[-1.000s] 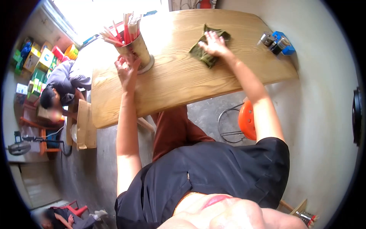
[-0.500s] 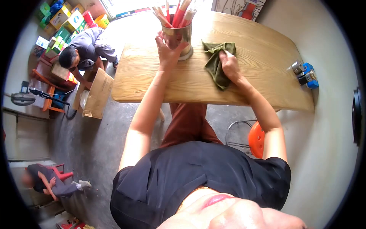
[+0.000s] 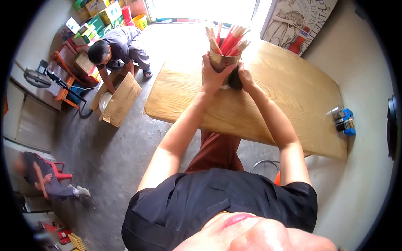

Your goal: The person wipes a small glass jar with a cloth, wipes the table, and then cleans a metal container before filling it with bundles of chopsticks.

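Observation:
A metal cup (image 3: 222, 61) full of wrapped chopsticks (image 3: 228, 41), some in red paper sleeves, stands upright near the left part of the wooden table (image 3: 289, 92). My left hand (image 3: 212, 76) is wrapped round the cup's left side, thumb across its front. On the opposite side, my right hand (image 3: 246, 78) presses a dark green cloth (image 3: 235, 80) against the cup. Most of the cloth is bunched up and hidden by the fingers and the cup.
Metal tins in a blue holder (image 3: 347, 122) sit by the right wall. At left, another person (image 3: 121, 46) bends over an open cardboard box (image 3: 121, 100). Stacked cartons (image 3: 98, 21) stand behind. A second person sits on a red chair (image 3: 60, 170) at lower left.
My right hand has moved left with the cloth, from the tabletop to the cup's side. My left hand still holds the cup. The camera view has shifted, so the room appears turned.

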Available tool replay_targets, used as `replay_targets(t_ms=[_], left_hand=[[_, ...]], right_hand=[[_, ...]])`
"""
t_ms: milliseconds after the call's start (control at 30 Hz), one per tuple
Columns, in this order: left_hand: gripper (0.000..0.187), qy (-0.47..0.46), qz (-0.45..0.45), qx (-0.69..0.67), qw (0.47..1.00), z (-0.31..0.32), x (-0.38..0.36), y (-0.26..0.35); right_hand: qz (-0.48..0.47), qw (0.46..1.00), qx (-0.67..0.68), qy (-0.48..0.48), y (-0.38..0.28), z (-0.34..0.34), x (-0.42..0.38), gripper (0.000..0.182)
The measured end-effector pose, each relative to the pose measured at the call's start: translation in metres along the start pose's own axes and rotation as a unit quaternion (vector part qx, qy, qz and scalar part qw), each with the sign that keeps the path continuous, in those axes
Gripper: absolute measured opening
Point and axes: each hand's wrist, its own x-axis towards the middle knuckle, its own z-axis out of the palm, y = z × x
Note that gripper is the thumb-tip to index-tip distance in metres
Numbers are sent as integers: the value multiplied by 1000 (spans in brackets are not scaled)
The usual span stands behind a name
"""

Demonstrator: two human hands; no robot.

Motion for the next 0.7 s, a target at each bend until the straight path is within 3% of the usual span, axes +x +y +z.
replay_targets(t_ms=[67,100,133,200,233,267,300,400,500,700], left_hand=[[70,-19,-23,-31,999,-3,-4,0],[71,-26,-33,-22,999,-6,-5,-1],[71,-19,-28,-24,999,-9,-5,2],[82,-12,-37,-34,999,-9,-5,6],[81,-2,-26,-27,999,-6,-4,4],[81,1,-27,-32,999,-4,-2,4],[82,-8,-30,-39,999,-4,-3,6],[78,-43,-27,-54,997,-6,-9,6],[72,-74,-16,-78,994,-11,-9,9],[67,-101,6,-104,989,-10,-6,-6]], right_hand=[[44,988,-132,-69,-10,-9,-11,37],[-28,984,-149,-95,-5,-18,-19,33],[-106,974,-197,-44,-14,-21,-38,33],[-157,972,-153,80,6,-26,-53,34],[-162,971,-159,76,-13,-29,-61,34],[-52,997,35,42,-51,-28,-72,36],[65,971,228,9,-74,-26,-81,38],[87,941,326,41,-86,-12,-52,42],[126,959,252,-38,-50,-20,5,41],[130,978,128,-97,-2,-10,12,44]])
